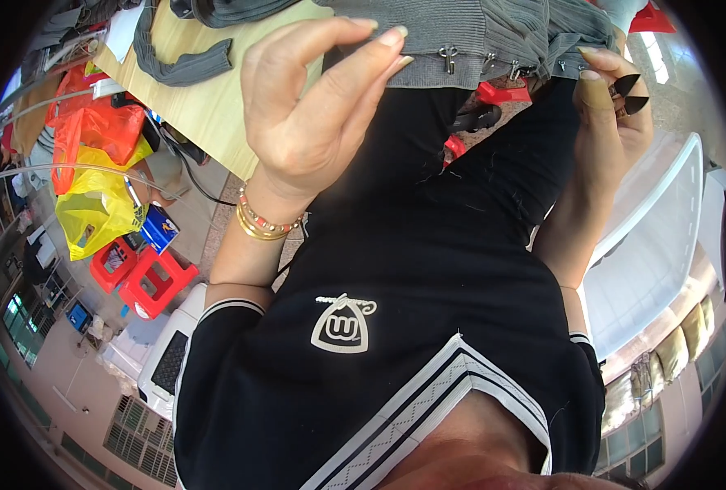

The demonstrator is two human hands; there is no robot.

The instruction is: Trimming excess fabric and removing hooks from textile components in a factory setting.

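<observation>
The grey ribbed knit (430,67) lies between your half-curled left hand (310,114), its hold unclear, and your right hand (612,126), curled around dark-bladed snips (626,85), probably to leave its fingertips (590,76) free.

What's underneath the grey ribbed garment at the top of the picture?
The person's black trousers can be seen running up beneath the lower edge of the grey ribbed garment. Whatever else lies under it is covered.
</observation>
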